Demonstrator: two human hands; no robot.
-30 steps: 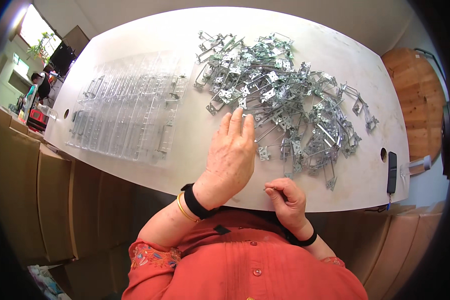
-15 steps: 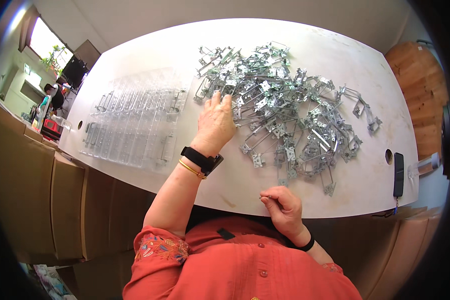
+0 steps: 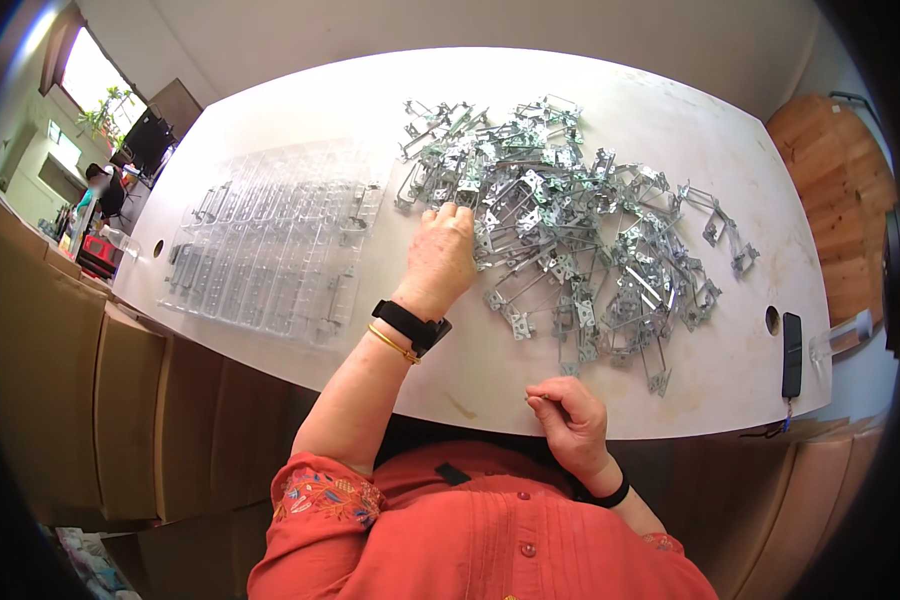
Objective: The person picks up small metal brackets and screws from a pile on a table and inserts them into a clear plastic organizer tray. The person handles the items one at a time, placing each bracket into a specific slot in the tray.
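A tangled heap of silvery metal brackets with thin rods (image 3: pixel 560 220) spreads over the middle and right of the white table. At the heap's near left edge is my left hand (image 3: pixel 440 258), palm down, fingers bent and closed on a metal bracket (image 3: pixel 462 192); its fingertips are hidden. By the table's front edge my right hand (image 3: pixel 573 420) stays in a pinch, thumb against forefinger. Whatever sits in that pinch is too small to name.
Clear plastic trays (image 3: pixel 260 240) with rows of slots lie left of the heap, some metal parts in them. A black oblong device (image 3: pixel 792 355) rests at the right edge near a table hole (image 3: pixel 772 320). Cardboard boxes (image 3: pixel 55 370) stand at left. Another person (image 3: pixel 105 190) is far left.
My left hand's fingers have curled in, and the hand has drawn slightly back toward me at the heap's edge. My right hand keeps its pinch. The view has shifted slightly.
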